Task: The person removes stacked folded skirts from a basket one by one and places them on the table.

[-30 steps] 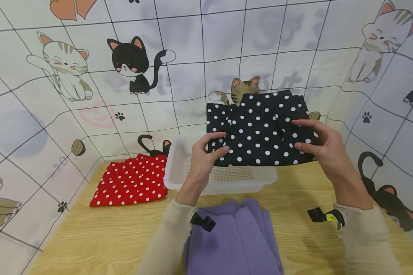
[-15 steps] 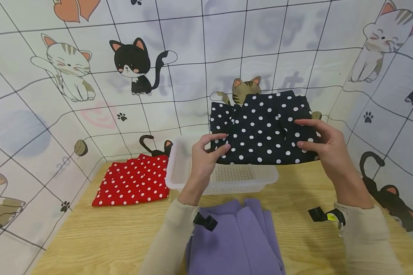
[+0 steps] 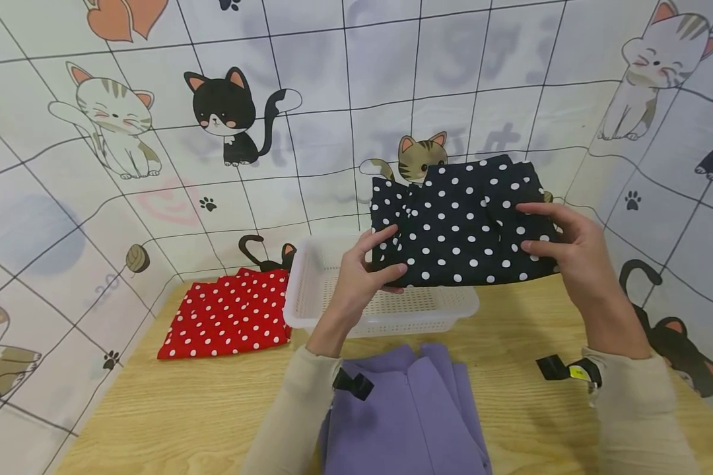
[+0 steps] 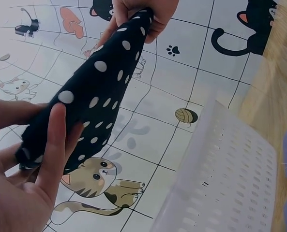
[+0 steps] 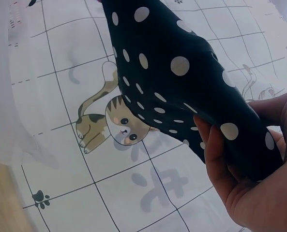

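A folded black cloth garment with white polka dots [image 3: 457, 224] is held up in the air, in front of and above the white plastic basket [image 3: 392, 324]. My left hand [image 3: 359, 274] pinches its left end, thumb in front and other fingers behind. At the opposite end my right hand [image 3: 582, 264] grips it the same way. Both wrist views show the dotted fabric [image 4: 99, 82] between thumb and fingers, its folded layers hanging away from the hands. In the head view the cloth hides part of the basket's far side.
Left of the basket lies a folded red polka-dot cloth [image 3: 228, 313] on the wooden table [image 3: 154, 409]. A folded purple garment [image 3: 392, 415] lies nearer, between the forearms. Behind stands a white wall covering [image 3: 333, 145] printed with cats and grid lines.
The black dotted garment has shifted slightly to the right with both hands. My left thumb and fingers have moved a little further onto its left end.
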Tool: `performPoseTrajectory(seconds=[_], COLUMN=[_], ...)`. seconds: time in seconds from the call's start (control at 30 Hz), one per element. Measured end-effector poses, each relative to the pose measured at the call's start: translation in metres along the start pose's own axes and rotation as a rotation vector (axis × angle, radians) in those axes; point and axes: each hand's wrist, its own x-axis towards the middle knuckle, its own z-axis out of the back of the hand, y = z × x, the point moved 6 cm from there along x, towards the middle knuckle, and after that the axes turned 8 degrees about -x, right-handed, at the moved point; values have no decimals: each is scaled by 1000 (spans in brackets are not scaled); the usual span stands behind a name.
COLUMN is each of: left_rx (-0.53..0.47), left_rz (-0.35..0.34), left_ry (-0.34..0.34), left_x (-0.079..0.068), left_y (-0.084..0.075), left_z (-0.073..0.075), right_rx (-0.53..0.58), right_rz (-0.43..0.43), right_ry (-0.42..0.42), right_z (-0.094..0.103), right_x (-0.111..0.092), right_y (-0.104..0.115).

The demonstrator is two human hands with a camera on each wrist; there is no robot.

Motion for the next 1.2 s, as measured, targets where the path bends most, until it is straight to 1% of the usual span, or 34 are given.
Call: performPoseTrajectory(seconds=[0.03,0.1,0.17,0.27,0.63,0.87,0.97,1.07,1.2], left_rx=[-23,-39,-35,-27,-35,-31,-24,-21,-19], left_rz=[7,15,14,14,11,40,54,67,88], left_ry=[26,59,80,94,87,86,87,87,84], left_x=[0,0,1,1,0,-1,1,6,13], left_y=[1,3,5,8,12,21,25,27,28], left_z=[-2,-4,-7,-9,-17,-24,-29,-36,-47], right_rx=[-6,-15,-38,-73,-126,-203,-210,-178,-152], right_rz=[-5,-13,-22,-23,-27,-58,-51,-46,-70], right_ry=[-3,-8,-10,-15,-28,-41,-41,-39,-51], right_z=[1,4,6,9,18,24,29,36,48], right_x=[0,0,0,0,-1,-3,-4,-4,-5], right_y=[0,0,0,1,1,-6,-8,-9,-9])
